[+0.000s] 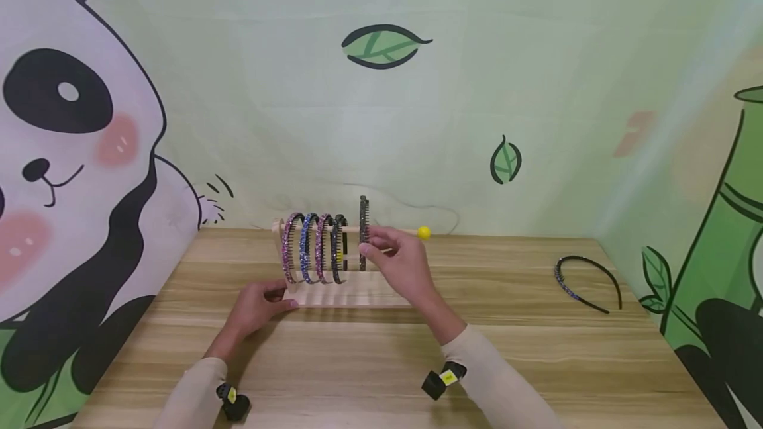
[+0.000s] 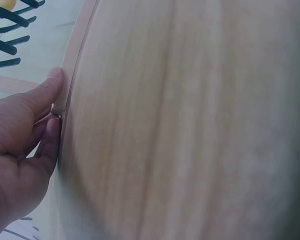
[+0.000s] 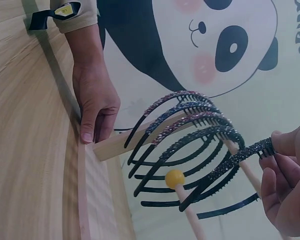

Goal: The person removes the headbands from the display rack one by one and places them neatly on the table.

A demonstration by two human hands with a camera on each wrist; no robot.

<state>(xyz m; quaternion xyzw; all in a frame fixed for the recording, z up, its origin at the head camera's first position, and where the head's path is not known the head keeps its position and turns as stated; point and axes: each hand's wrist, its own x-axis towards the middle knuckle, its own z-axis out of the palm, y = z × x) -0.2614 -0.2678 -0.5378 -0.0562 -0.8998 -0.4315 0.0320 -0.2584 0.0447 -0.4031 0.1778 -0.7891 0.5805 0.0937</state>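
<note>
My right hand [image 1: 402,263] pinches a glittery dark headband [image 1: 363,217] with comb teeth between thumb and fingers. It stands upright around the upper wooden rod of a headband stand [image 1: 357,290], apart from the other headbands. In the right wrist view, the thumb and fingers grip the glittery top of the held headband [image 3: 237,156]. My left hand [image 1: 256,310] grips the stand's left end at the base, thumb along the front edge. Left of the held one hang a pink headband [image 1: 288,250], a blue headband [image 1: 305,250], and further pink and dark ones.
A yellow ball [image 1: 424,233] caps the upper rod's right end; another yellow ball [image 3: 175,179] tips a second rod. A loose black headband with blue glitter [image 1: 566,288] lies on the wooden table [image 1: 357,363] at right. A panda-print backdrop [image 1: 286,118] hangs behind.
</note>
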